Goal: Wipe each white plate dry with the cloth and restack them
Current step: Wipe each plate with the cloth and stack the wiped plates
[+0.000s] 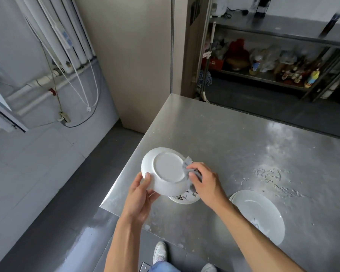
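Observation:
A white plate is held up above the steel table, its underside facing me. My left hand grips its near-left rim, thumb on the underside. My right hand holds a bunched grey cloth against the plate's right rim. Under the raised plate a plate with dark markings lies on the table, mostly hidden. To the right, a stack of white plates rests face up near the table's front edge.
The steel table has water spots at its right. A beige cabinet stands beyond its far-left corner. Metal shelves with bottles are at the back right. Grey floor lies to the left.

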A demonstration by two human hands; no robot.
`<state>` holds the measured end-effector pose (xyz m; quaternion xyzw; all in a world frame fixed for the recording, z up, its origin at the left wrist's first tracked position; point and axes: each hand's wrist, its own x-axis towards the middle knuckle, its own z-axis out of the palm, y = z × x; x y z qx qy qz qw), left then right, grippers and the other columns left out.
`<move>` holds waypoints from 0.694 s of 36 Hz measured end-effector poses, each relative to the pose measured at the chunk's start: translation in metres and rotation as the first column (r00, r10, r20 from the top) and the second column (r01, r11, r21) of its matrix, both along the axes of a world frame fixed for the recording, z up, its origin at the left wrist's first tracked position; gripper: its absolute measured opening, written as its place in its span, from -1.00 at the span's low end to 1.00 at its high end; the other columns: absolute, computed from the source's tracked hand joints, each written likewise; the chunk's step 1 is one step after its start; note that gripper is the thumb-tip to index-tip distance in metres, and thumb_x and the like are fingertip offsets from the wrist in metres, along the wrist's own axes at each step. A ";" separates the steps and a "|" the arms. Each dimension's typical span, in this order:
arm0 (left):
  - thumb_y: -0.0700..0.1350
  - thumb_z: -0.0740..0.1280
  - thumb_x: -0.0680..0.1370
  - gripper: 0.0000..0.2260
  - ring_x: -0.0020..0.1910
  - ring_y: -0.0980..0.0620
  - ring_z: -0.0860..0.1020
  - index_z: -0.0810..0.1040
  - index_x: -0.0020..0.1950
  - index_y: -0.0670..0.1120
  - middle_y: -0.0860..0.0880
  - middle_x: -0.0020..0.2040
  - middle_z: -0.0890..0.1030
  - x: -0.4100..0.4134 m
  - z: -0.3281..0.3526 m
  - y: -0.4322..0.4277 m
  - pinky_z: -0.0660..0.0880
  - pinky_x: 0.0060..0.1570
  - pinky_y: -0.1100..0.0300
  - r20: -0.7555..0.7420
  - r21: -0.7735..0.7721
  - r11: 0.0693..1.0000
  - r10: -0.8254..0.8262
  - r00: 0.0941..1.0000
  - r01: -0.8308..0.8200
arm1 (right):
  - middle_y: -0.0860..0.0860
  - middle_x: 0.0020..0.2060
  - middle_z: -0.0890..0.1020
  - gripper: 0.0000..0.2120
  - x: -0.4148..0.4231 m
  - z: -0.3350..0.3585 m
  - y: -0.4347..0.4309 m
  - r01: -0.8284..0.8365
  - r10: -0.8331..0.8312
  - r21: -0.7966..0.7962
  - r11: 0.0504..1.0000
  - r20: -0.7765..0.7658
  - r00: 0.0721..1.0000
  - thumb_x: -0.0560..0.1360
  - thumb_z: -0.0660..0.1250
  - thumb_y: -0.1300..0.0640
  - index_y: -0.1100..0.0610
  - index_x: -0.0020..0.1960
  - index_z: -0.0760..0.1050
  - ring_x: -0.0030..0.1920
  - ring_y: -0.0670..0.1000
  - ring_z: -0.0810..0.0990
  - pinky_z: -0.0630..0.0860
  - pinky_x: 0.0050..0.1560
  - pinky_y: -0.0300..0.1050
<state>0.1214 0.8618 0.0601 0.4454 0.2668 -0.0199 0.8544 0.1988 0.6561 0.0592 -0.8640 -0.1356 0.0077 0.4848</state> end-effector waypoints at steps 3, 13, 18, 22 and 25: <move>-0.01 0.35 0.65 -0.77 -0.04 -0.01 0.71 0.65 0.28 0.01 -0.10 0.11 0.72 0.003 0.005 -0.005 0.67 -0.06 0.09 0.015 0.072 0.992 -0.101 0.995 0.099 | -0.05 0.03 0.66 -0.80 0.015 0.006 0.000 0.085 -0.085 -0.008 0.996 -0.048 0.995 0.55 0.31 0.31 0.08 0.07 0.60 0.02 -0.08 0.59 0.47 0.09 -0.26; 0.11 0.38 0.61 -0.72 0.04 -0.11 0.70 0.66 0.28 0.07 -0.15 0.15 0.72 0.006 0.023 -0.017 0.66 -0.01 -0.01 0.053 0.226 0.916 -0.350 0.935 0.331 | -0.10 0.14 0.64 -0.77 0.026 0.039 0.020 -0.064 0.068 -0.037 0.997 0.150 0.986 0.55 0.33 0.27 0.07 0.16 0.61 0.15 -0.09 0.54 0.39 0.21 -0.35; 0.10 0.37 0.63 -0.71 0.07 -0.15 0.70 0.63 0.32 0.05 -0.18 0.19 0.70 0.005 0.023 -0.024 0.66 -0.03 0.00 0.079 0.247 0.929 -0.304 0.949 0.277 | -0.07 0.11 0.65 -0.79 0.015 0.042 0.038 -0.241 0.256 -0.087 0.967 0.272 0.928 0.51 0.35 0.29 0.12 0.10 0.62 0.18 -0.02 0.53 0.42 0.25 -0.23; 0.06 0.36 0.65 -0.76 0.09 -0.10 0.71 0.66 0.27 0.04 -0.13 0.17 0.71 0.001 0.020 -0.022 0.65 -0.04 0.06 0.086 0.211 0.958 -0.215 0.973 0.193 | -0.18 0.04 0.62 -0.80 0.003 0.043 0.045 -0.322 0.331 -0.079 0.943 0.215 0.919 0.49 0.33 0.23 0.01 0.05 0.59 0.17 -0.16 0.50 0.38 0.20 -0.38; 0.04 0.35 0.63 -0.72 0.11 -0.12 0.71 0.66 0.28 -0.01 -0.18 0.19 0.71 -0.001 0.018 -0.022 0.66 -0.01 0.03 0.087 0.143 0.981 -0.144 0.986 0.131 | -0.16 0.00 0.58 -0.80 -0.003 0.042 0.043 -0.340 0.348 -0.079 0.937 0.136 0.928 0.49 0.31 0.18 -0.08 0.03 0.56 0.13 -0.18 0.52 0.42 0.16 -0.35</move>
